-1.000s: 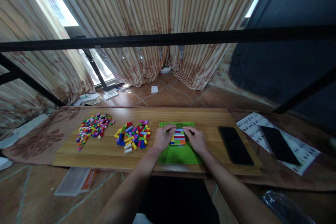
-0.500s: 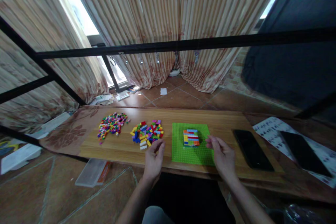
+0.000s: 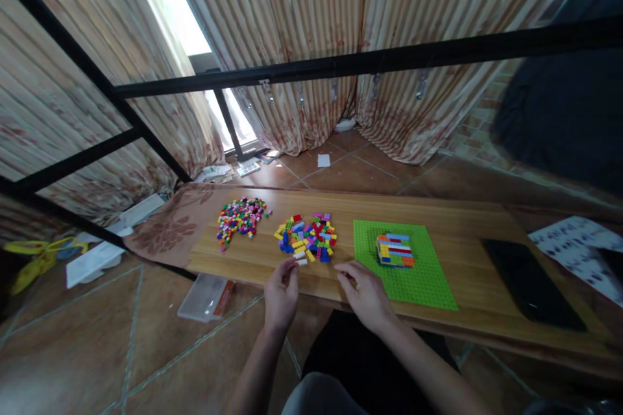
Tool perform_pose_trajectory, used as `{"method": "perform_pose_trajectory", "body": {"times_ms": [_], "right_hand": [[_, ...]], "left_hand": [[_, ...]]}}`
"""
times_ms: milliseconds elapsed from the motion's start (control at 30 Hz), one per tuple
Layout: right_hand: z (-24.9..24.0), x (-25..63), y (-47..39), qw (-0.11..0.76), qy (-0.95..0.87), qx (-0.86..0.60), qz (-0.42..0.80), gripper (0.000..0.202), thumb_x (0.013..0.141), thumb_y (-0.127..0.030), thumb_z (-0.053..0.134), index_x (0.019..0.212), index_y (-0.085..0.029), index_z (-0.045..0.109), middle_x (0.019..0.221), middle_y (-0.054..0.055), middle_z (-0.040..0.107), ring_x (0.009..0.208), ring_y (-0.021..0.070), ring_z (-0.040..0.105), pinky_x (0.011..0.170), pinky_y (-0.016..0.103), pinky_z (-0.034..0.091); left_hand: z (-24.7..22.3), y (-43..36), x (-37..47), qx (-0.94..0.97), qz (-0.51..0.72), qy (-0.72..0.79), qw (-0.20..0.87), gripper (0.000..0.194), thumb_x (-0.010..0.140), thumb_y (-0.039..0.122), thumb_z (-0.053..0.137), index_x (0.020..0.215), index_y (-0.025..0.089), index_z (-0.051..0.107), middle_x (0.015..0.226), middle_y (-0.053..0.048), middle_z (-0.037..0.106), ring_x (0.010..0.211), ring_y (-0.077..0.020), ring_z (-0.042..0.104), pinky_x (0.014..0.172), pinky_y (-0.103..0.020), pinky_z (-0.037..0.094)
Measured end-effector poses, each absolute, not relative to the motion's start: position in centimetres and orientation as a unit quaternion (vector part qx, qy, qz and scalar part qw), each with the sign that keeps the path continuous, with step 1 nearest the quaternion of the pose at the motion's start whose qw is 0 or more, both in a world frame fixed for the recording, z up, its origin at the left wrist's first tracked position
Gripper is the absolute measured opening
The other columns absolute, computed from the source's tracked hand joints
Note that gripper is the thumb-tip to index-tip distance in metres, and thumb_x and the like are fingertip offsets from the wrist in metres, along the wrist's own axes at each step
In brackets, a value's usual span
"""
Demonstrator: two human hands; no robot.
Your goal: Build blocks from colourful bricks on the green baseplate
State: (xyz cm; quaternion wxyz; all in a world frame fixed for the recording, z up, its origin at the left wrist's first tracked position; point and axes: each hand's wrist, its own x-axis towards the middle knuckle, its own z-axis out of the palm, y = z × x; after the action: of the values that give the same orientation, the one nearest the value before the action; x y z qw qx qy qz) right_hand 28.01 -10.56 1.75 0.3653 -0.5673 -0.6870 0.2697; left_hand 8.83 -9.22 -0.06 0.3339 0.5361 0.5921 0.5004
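Note:
My left hand (image 3: 282,295) is at the table's front edge, just below two white toy bricks (image 3: 302,262) at the near side of a pile of mixed toy bricks (image 3: 306,237). Its thumb and fingers are pinched together; what lies between them is too small to make out. To the right of the pile, my right hand (image 3: 366,295) hovers over the wood with curved fingers and thumb apart, holding nothing visible. A green baseplate (image 3: 428,285) lies beyond it, bearing a low block of stacked bricks (image 3: 395,251) striped in orange, red, white, yellow and blue.
A heap of smaller coloured bricks (image 3: 241,217) lies at the table's left. A dark phone or tablet (image 3: 533,285) rests at the right, near a printed sheet (image 3: 579,249). A clear plastic box (image 3: 202,297) sits on the floor. A black metal rail (image 3: 341,65) crosses behind the table.
My view has turned left. My right hand has moved left from the baseplate's right edge to beside the brick pile. My left hand remains close to the white bricks.

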Motion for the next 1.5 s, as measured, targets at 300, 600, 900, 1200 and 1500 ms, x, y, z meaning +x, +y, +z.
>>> {"method": "perform_pose_trajectory", "body": {"times_ms": [300,600,900,1200,1500], "right_hand": [[1.2,24.2,-7.2,0.306,-0.753,-0.553,0.182,0.018,0.085,-0.018,0.053,0.097,-0.022,0.066,0.094,0.005,0.063,0.094,0.0199,0.056,0.084,0.033,0.044],[0.2,23.5,-5.5,0.274,-0.779,-0.549,0.126,0.017,0.087,-0.017,0.052,0.090,-0.021,0.068,0.089,0.006,0.061,0.090,0.0219,0.053,0.081,0.034,0.045],[-0.3,25.7,-5.2,0.337,-0.741,-0.564,0.142,0.021,0.088,-0.018,0.047,0.094,-0.022,0.067,0.093,0.005,0.064,0.090,0.0200,0.056,0.082,0.034,0.045],[1.6,25.4,-0.1,0.263,-0.722,-0.634,0.091,0.025,0.088,-0.025,0.046,0.104,-0.018,0.065,0.099,0.011,0.060,0.099,0.0245,0.051,0.089,0.037,0.038],[2.0,24.9,1.1,0.183,-0.738,-0.640,0.107,0.037,0.075,-0.034,0.062,0.108,-0.018,0.063,0.108,0.013,0.055,0.102,0.0290,0.045,0.090,0.040,0.035]], "left_hand": [[-1.4,-7.9,8.1,0.550,0.471,0.616,0.308,0.026,0.081,0.022,0.053,0.106,0.017,0.061,0.098,-0.007,0.069,0.089,-0.0167,0.067,0.084,-0.032,0.053],[-0.7,-7.5,8.3,0.589,0.410,0.641,0.272,0.031,0.079,0.023,0.057,0.110,0.018,0.059,0.096,-0.006,0.068,0.083,-0.0158,0.066,0.077,-0.029,0.052],[0.1,-7.1,9.2,0.632,0.313,0.685,0.186,0.030,0.080,0.026,0.058,0.109,0.022,0.058,0.093,-0.003,0.064,0.082,-0.0166,0.062,0.073,-0.027,0.046],[0.4,-7.1,9.3,0.643,0.282,0.689,0.180,0.022,0.084,0.030,0.054,0.103,0.022,0.058,0.089,-0.003,0.064,0.080,-0.0170,0.061,0.066,-0.025,0.042],[0.2,-7.0,9.2,0.648,0.272,0.690,0.174,0.022,0.083,0.030,0.054,0.104,0.022,0.058,0.090,-0.004,0.064,0.079,-0.0180,0.061,0.066,-0.026,0.042]]}}
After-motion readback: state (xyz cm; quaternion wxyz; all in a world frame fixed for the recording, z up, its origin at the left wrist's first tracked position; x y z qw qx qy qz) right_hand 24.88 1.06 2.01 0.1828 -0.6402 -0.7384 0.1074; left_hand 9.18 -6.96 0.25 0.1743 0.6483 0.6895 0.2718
